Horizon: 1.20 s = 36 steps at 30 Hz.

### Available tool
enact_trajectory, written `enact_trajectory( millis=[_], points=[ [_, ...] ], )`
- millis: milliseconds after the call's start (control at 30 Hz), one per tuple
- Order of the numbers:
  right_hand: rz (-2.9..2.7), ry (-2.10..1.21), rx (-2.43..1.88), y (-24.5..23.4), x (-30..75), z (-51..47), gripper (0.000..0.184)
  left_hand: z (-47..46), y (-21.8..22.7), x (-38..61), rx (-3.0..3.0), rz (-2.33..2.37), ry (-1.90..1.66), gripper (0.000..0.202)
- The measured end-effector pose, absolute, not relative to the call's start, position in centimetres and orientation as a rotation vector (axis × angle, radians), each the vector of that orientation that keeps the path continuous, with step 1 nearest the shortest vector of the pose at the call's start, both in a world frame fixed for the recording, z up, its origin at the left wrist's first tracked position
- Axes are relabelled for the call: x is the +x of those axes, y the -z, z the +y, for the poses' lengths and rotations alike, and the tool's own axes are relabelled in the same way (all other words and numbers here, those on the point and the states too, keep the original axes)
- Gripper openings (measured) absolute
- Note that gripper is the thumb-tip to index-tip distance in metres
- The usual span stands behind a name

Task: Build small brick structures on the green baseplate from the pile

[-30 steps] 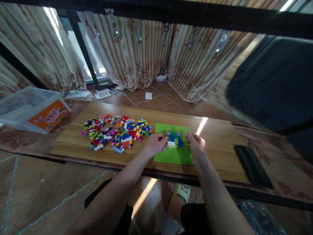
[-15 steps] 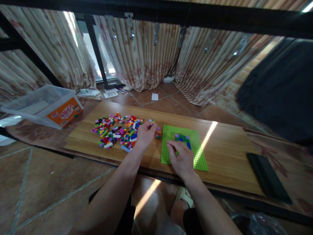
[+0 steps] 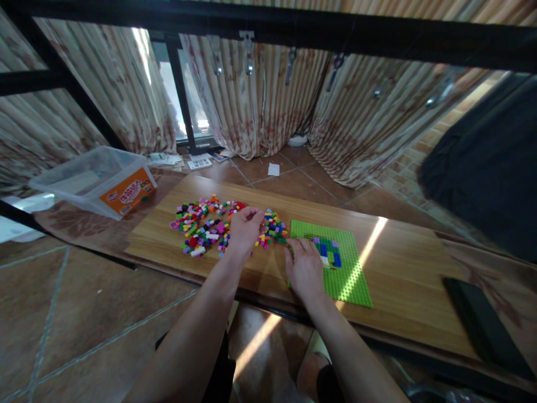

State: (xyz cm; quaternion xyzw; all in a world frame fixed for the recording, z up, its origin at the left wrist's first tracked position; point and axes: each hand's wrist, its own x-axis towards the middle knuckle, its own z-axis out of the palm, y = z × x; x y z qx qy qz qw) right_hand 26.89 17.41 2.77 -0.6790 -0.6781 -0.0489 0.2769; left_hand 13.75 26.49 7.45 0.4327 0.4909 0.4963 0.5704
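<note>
My left hand (image 3: 246,226) is over the pile of small coloured toy bricks (image 3: 200,226), with thumb and forefinger pinched together. Whatever the pinch holds is too small to make out. On the left part of a green studded baseplate (image 3: 356,274) is my right hand (image 3: 305,268), its fingers loosely stretched toward the pile's right end and the thumb a little apart. No brick shows in it. Beside that hand, a low block of blue, green, purple and white bricks (image 3: 335,257) is built on the baseplate, partly hidden by the hand.
A clear plastic tub (image 3: 96,179) with an orange label stands left of the wooden board (image 3: 403,280). A dark flat object (image 3: 482,319) lies at the board's right end. Papers (image 3: 199,162) lie on the floor beyond, before the curtains (image 3: 268,106).
My right hand has moved left off the built bricks to the baseplate's left side, its fingers loosening. My left hand has shifted left over the pile. The whole view has shifted slightly.
</note>
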Motion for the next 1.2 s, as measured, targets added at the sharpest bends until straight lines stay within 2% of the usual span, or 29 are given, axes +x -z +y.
enact_trajectory(
  millis=[367, 600, 833, 967, 1200],
  points=[
    [-1.830, 0.137, -1.916, -2.1, 26.1, 19.4, 0.018, 26.2, -7.1, 13.9, 1.115, 1.118, -1.067, 0.011],
    [-1.609, -0.214, -1.687, -3.4, 26.9, 17.3, 0.019, 25.2, -7.0, 14.7, 1.334, 0.970, -0.765, 0.009],
    [-1.404, -0.500, -1.500, -4.5, 29.1, 15.6, 0.019, 24.0, -7.4, 15.9, 1.131, 0.821, -0.610, 0.018],
    [-1.437, -0.463, -1.496, -5.0, 29.7, 15.0, 0.020, 23.5, -7.7, 16.6, 1.137, 0.788, -0.523, 0.023],
    [-1.487, -0.300, -1.547, -5.8, 30.5, 14.2, 0.019, 22.9, -7.9, 17.7, 1.129, 0.810, -0.518, 0.011]
  ],
)
